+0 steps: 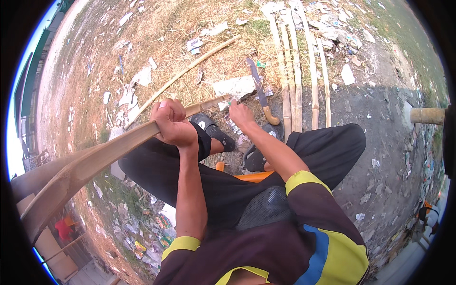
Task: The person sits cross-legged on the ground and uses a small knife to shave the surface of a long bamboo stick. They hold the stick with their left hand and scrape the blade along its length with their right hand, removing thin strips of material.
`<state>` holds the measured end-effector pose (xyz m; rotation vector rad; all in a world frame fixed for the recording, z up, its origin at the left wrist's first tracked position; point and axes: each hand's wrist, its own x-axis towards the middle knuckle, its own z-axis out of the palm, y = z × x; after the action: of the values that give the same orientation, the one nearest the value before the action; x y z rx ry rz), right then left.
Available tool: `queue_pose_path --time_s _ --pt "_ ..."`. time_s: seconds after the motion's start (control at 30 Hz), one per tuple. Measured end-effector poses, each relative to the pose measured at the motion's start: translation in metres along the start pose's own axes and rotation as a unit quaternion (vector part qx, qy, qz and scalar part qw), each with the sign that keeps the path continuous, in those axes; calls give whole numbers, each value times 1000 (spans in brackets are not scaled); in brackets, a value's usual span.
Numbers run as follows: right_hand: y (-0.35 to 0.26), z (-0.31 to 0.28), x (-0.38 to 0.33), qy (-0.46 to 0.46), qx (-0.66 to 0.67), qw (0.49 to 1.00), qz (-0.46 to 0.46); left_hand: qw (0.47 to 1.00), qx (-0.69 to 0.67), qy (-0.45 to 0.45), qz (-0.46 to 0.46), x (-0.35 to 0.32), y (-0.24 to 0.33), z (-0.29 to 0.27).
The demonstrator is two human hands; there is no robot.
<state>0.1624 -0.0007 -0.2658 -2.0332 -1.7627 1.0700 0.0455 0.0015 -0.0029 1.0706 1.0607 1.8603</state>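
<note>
The left hand is clenched round a long, pale brown bamboo strip, its knuckles raised above the wood. The strip runs slantwise, from the near left, where it looks broad, past the left hand to a narrow far tip in front of the person. The right hand is just beside that tip, its fingers curled in; something small and dark shows next to them, but it is too small here to tell whether the hand grips it.

Beyond the right hand, a machete lies on the ground, its dark blade pointing far and its wooden handle near the right shoe. A white sheet lies just to the left of the blade. To the right of the machete, several loose strips lie roughly side by side, their near ends close to the right leg. On the far left, a single thin pole lies slantwise across dry grass. The person sits with knees spread, an orange seat showing between the thighs. Scraps of litter are scattered about the ground.
</note>
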Motion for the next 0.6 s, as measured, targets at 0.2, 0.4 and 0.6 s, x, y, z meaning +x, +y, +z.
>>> queue_pose_path --time_s 0.2,0.4,0.6 --pt "-13 -13 -5 18 19 1000 -12 1000 -12 -7 24 8 -1 -8" --pt "31 -4 37 -5 -45 997 57 999 -13 -34 23 7 -5 1" --pt "-10 -29 13 -31 -41 999 -2 998 -33 -60 7 8 -1 -13"
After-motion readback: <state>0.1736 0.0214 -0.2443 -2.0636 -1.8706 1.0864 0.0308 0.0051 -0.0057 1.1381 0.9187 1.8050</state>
